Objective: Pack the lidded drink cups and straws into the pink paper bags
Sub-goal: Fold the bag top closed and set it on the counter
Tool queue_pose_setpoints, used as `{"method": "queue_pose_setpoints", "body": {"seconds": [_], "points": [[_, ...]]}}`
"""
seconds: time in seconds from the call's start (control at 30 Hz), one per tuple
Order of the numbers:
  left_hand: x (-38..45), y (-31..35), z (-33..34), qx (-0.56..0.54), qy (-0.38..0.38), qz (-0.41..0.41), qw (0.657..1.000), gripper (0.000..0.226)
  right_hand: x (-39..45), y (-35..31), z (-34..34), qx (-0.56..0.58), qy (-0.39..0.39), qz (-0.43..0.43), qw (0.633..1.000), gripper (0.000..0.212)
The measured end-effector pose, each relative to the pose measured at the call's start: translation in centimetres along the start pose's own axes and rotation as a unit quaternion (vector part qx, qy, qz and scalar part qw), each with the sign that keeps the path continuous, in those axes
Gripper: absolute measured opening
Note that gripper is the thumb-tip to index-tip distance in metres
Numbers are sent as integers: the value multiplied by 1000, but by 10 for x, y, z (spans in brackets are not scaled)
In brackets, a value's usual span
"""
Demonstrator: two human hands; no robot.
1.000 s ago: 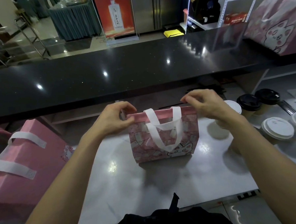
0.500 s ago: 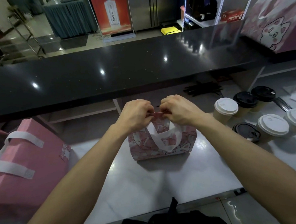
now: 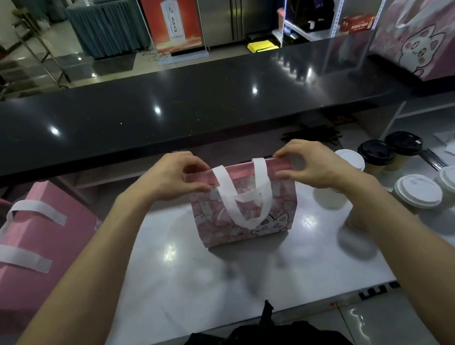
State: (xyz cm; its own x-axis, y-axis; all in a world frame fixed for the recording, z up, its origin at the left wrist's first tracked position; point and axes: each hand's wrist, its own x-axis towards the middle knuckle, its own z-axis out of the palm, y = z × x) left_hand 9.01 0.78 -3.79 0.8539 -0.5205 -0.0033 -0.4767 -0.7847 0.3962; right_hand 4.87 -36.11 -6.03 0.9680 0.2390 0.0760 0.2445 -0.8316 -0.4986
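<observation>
Bag stands mid-counter; your left hand and right hand each pinch its folded top edge. Pull unevenly and the paper could tear or tip toward the cups.

On the white counter, the left hand and right hand pinch the folded top edge of an upright pink bag, with lidded cups to its right.

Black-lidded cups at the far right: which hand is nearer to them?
Right. The right hand pinches the pink bag's top edge at the end toward the black-lidded cups; the left hand pinches the opposite end.
</observation>
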Motion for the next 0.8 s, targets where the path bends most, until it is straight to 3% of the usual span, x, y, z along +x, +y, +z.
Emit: {"method": "queue_pose_setpoints", "body": {"seconds": [0.1,0.23,0.37,0.5,0.63,0.8], "points": [[0,4,1,40,1,-17,999,32,2,6,3,-38,3,17,999,25],[4,5,1,65,0,-16,998,31,10,4,9,-72,-27,20,997,25],[4,-2,4,81,17,-17,996,21,13,10,17,-61,-10,28,998,3],[1,-11,15,99,74,23,992,8,18,16,17,-34,5,25,999,14],[2,-21,20,119,101,40,987,12,22,18,13,-18,8,34,999,28],[4,-25,23,123,96,40,987,14,24,12,22,-51,0,8,999,13]]}}
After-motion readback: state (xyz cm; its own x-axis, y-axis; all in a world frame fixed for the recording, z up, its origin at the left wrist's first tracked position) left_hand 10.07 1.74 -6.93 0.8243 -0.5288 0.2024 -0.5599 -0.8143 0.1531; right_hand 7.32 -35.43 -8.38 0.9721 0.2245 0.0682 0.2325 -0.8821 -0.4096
